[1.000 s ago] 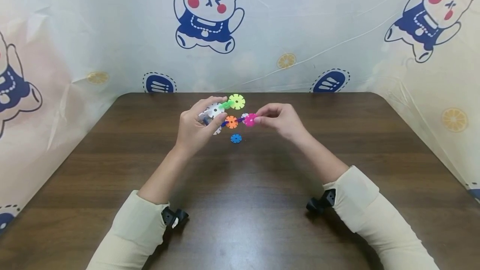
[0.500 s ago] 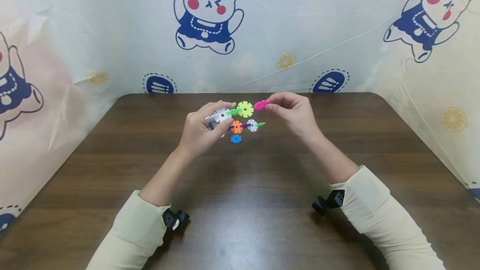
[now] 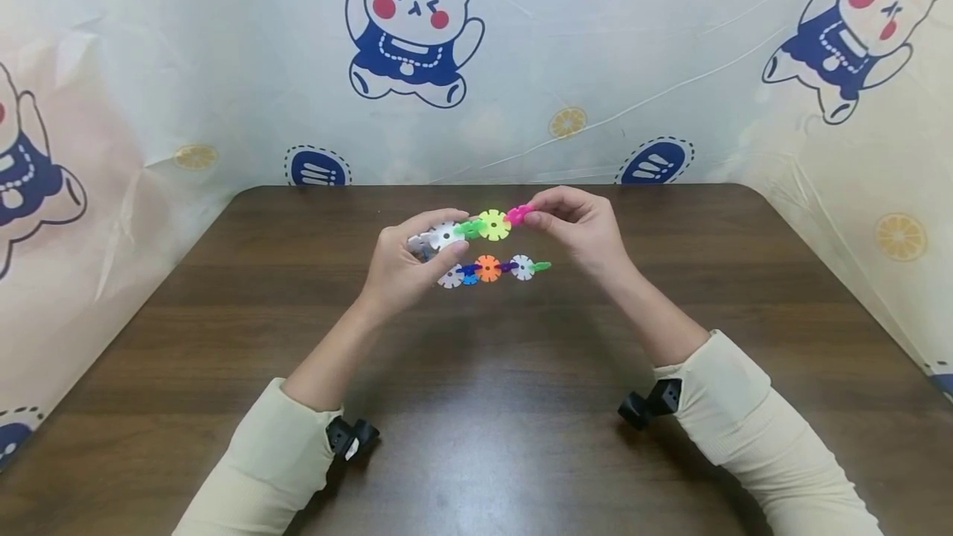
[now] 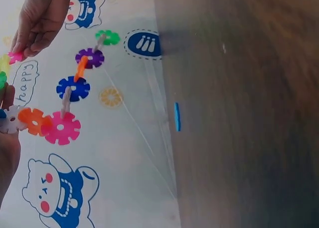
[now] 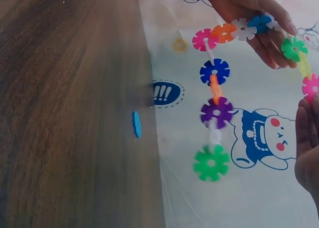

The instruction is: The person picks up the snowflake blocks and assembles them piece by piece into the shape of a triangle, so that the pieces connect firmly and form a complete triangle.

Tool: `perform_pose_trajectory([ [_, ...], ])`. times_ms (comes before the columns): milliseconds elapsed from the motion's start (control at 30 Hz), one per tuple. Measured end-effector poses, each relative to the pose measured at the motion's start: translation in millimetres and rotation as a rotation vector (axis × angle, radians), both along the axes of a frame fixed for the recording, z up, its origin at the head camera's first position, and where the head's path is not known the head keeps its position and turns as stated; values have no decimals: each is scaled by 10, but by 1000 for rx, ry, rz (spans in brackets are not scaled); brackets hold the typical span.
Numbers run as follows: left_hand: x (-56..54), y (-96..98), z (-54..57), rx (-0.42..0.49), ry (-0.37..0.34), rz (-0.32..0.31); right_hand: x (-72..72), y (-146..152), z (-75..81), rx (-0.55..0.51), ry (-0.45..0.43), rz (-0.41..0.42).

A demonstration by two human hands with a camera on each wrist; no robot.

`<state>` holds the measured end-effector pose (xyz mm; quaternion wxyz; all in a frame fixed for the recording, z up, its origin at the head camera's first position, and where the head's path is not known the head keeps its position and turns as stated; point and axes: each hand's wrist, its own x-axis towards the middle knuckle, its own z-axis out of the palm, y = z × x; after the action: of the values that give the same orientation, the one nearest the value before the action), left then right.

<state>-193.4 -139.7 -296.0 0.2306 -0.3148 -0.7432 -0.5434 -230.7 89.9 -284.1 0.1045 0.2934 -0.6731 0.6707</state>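
Observation:
My left hand (image 3: 402, 263) grips a chain of slotted plastic snowflake discs between thumb and fingers, around a white disc (image 3: 444, 234). From there a green disc (image 3: 471, 227) and a yellow disc (image 3: 495, 224) stretch right. A pink disc (image 3: 519, 213), pinched by my right hand (image 3: 584, 226), meets the yellow one's edge; how deeply they interlock cannot be told. The chain's other arm hangs below: pink (image 5: 205, 40), dark blue (image 5: 214, 72), purple (image 5: 217, 113) and a green end disc (image 5: 211, 163), with orange and white discs between.
A single blue disc (image 4: 177, 116) lies on the brown wooden table (image 3: 476, 404), partly behind the chain in the head view. Behind the table hangs a pale sheet (image 3: 246, 64) printed with cartoon bears. Each wrist carries a small black camera (image 3: 350, 438).
My right hand moved up and right with the pink disc from the chain's lower arm to the yellow disc's edge. The left hand shifted slightly right, and the lower arm swung down and right.

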Motion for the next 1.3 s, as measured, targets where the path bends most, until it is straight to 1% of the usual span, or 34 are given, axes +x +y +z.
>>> perform_pose_trajectory([
  [233,26,1,-12,46,-61,9,23,-31,-28,-29,34,15],
  [400,15,-18,-7,88,-115,2,40,-88,-35,-85,54,30],
  [567,-2,-52,14,113,-152,21,43,-140,-36,-91,67,30],
  [700,-10,-65,14,112,-165,17,39,-158,-48,-95,53,26],
  [833,-8,-60,-7,114,-158,5,30,-164,-44,-106,43,53],
  [967,-1,-41,-13,106,-141,-8,23,-150,-6,-98,67,58],
  [1100,5,-40,13,77,-148,17,20,-120,28,-43,61,35],
  [1167,7,-47,25,58,-165,38,16,-110,33,-20,51,29],
  [1300,-20,-74,32,15,-198,48,7,-112,29,-28,43,17],
])
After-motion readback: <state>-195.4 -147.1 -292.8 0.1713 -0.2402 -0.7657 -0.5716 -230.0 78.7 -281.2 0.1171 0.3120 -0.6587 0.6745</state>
